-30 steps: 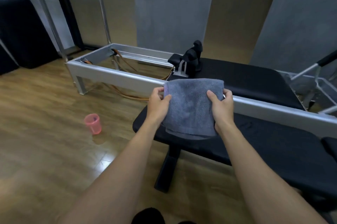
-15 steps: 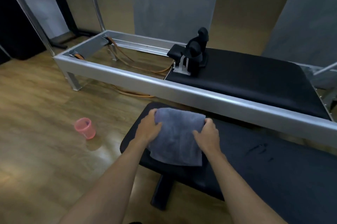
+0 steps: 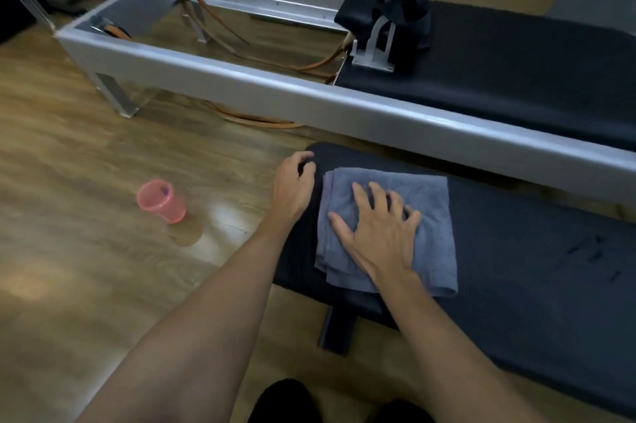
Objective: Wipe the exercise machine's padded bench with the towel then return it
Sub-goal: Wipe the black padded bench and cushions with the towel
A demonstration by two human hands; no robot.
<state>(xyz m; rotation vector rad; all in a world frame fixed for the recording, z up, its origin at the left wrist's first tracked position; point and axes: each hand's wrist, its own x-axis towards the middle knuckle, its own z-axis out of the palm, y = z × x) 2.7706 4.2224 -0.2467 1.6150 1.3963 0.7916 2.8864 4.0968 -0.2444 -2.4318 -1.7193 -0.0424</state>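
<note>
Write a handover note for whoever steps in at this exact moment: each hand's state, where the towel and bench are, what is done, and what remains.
Right hand: flat on the folded grey towel, fingers spread, pressing it onto the padded bench.
Left hand: fingers curled over the bench's end edge, beside the towel and not touching it.
Towel: lies at the bench's left end.
Done: the towel is down on the pad, under the hand.
Left: wipe along the pad, probably including the dark marks further right, then return the towel. Its return spot is not in view.
</note>
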